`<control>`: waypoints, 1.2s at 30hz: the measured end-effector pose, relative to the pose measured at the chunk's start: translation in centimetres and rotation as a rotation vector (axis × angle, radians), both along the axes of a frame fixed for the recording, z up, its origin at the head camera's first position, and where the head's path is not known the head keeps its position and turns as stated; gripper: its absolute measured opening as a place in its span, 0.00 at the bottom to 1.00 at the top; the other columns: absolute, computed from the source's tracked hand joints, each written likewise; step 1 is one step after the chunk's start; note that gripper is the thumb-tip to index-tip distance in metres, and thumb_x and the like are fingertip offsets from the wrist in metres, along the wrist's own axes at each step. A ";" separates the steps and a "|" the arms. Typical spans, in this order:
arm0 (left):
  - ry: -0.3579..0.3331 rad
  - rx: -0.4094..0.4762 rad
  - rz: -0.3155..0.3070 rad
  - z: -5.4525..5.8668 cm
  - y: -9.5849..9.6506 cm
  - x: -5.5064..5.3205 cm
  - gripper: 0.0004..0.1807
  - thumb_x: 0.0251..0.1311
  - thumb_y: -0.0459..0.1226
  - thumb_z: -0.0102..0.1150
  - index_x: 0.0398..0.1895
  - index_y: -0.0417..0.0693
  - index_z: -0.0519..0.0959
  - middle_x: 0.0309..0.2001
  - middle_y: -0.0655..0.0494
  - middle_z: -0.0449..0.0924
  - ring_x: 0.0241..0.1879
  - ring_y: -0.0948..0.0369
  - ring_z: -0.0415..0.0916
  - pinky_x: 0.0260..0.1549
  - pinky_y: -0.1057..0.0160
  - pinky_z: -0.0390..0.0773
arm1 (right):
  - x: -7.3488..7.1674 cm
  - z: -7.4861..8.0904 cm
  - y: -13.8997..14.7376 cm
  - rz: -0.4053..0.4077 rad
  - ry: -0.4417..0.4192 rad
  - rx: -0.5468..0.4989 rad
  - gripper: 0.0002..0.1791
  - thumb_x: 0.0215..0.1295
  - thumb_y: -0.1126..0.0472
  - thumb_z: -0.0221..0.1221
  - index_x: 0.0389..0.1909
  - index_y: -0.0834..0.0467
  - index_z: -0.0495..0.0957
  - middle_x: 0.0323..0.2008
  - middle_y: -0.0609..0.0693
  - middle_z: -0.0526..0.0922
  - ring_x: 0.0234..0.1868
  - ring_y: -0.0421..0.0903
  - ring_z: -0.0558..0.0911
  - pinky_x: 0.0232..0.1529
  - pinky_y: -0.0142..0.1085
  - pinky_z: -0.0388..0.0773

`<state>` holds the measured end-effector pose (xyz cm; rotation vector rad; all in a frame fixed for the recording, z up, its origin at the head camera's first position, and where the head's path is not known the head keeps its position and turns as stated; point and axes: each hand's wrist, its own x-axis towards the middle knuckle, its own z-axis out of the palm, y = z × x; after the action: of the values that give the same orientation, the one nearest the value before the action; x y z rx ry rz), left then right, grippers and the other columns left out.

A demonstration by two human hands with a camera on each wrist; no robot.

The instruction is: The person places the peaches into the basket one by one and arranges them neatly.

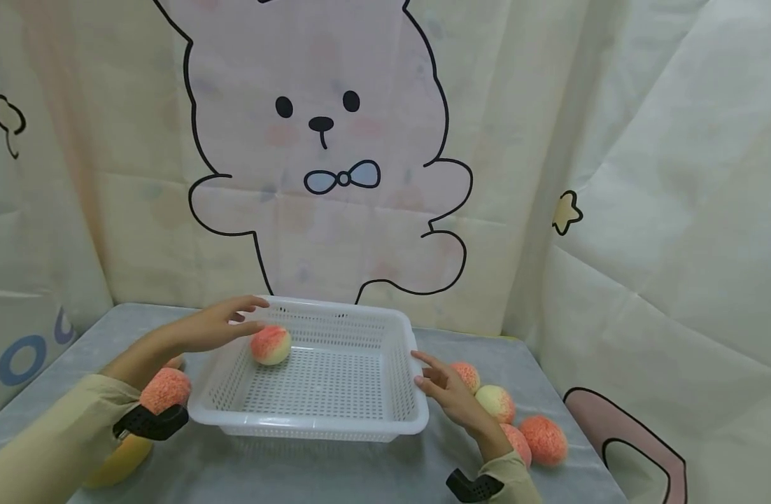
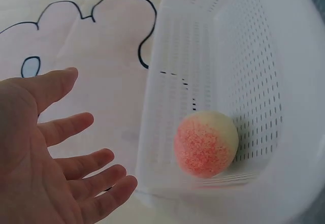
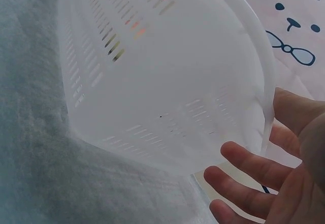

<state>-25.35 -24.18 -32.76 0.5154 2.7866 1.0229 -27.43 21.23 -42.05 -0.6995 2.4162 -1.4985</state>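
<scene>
A white perforated plastic basket (image 1: 338, 425) stands on the table, with one pink-and-yellow toy peach (image 1: 271, 346) inside against its left wall. My left hand (image 1: 218, 325) hovers over the basket's left end, fingers spread and holding nothing. In the left wrist view, bare space separates those fingers from the peach (image 2: 206, 144). At the right end, my right hand (image 1: 451, 392) holds the rim between thumb and index finger. Its other fingers spread loosely beside the outer wall of the basket (image 3: 167, 71) in the right wrist view, where part of the index finger hides behind the rim.
Several peaches, among them a pink one (image 1: 545, 441), lie right of the basket, close to my right forearm. To the left, a coral peach (image 1: 165, 390) and a smooth yellow object (image 1: 122, 462) sit partly behind my left arm. A printed bear curtain (image 1: 341, 231) hangs behind the table.
</scene>
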 end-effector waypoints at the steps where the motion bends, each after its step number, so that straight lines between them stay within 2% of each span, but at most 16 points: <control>1: 0.009 0.008 0.003 0.0 -0.2 0.3 0.36 0.72 0.54 0.54 0.73 0.41 0.63 0.71 0.26 0.62 0.66 0.28 0.64 0.53 0.29 0.76 | 0.0 0.1 0.0 -0.001 -0.002 0.003 0.32 0.78 0.55 0.52 0.78 0.58 0.57 0.64 0.67 0.77 0.56 0.47 0.84 0.60 0.46 0.81; 6: 0.035 0.036 0.037 0.0 -1.3 1.5 0.36 0.73 0.52 0.53 0.75 0.42 0.61 0.72 0.28 0.61 0.67 0.29 0.64 0.50 0.29 0.77 | -0.1 0.2 0.0 0.004 -0.007 0.008 0.33 0.78 0.55 0.52 0.79 0.58 0.56 0.64 0.67 0.77 0.57 0.49 0.83 0.61 0.49 0.80; 12: 0.041 0.060 0.055 -0.1 -2.8 2.2 0.36 0.74 0.52 0.50 0.76 0.42 0.59 0.73 0.30 0.61 0.67 0.31 0.65 0.49 0.29 0.77 | 0.0 0.1 0.0 0.002 -0.005 0.004 0.32 0.78 0.55 0.53 0.78 0.56 0.57 0.64 0.66 0.77 0.59 0.54 0.82 0.63 0.54 0.78; 15: 0.041 0.061 0.060 -0.3 -3.6 2.6 0.36 0.75 0.52 0.50 0.77 0.42 0.58 0.74 0.31 0.61 0.67 0.31 0.66 0.49 0.29 0.77 | 0.0 0.0 0.0 -0.001 -0.012 0.012 0.32 0.78 0.54 0.53 0.78 0.56 0.58 0.64 0.66 0.77 0.59 0.54 0.82 0.62 0.53 0.78; 22: 0.090 0.042 0.081 -0.6 -5.1 3.6 0.34 0.76 0.50 0.48 0.77 0.42 0.58 0.74 0.30 0.59 0.66 0.29 0.66 0.49 0.25 0.75 | -0.3 0.1 0.0 0.027 -0.001 -0.016 0.32 0.78 0.56 0.53 0.78 0.57 0.57 0.65 0.67 0.76 0.61 0.59 0.81 0.63 0.55 0.78; 28: 0.074 0.039 0.102 -1.0 -6.6 4.8 0.34 0.77 0.50 0.46 0.78 0.43 0.56 0.75 0.29 0.57 0.67 0.25 0.62 0.47 0.23 0.74 | 0.0 0.2 0.2 0.015 -0.013 0.003 0.32 0.78 0.56 0.53 0.78 0.57 0.57 0.65 0.67 0.76 0.60 0.55 0.82 0.63 0.53 0.79; 36: 0.064 0.028 0.108 -2.0 -9.7 5.7 0.32 0.79 0.47 0.43 0.78 0.41 0.55 0.71 0.23 0.61 0.65 0.23 0.62 0.43 0.28 0.77 | -0.3 0.1 0.2 0.050 0.024 -0.048 0.32 0.78 0.58 0.52 0.78 0.60 0.56 0.64 0.71 0.75 0.60 0.61 0.81 0.58 0.42 0.82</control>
<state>-19.62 -33.92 -34.75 0.4120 2.8878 1.0874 -27.75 21.42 -41.95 -0.7859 2.3687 -1.5423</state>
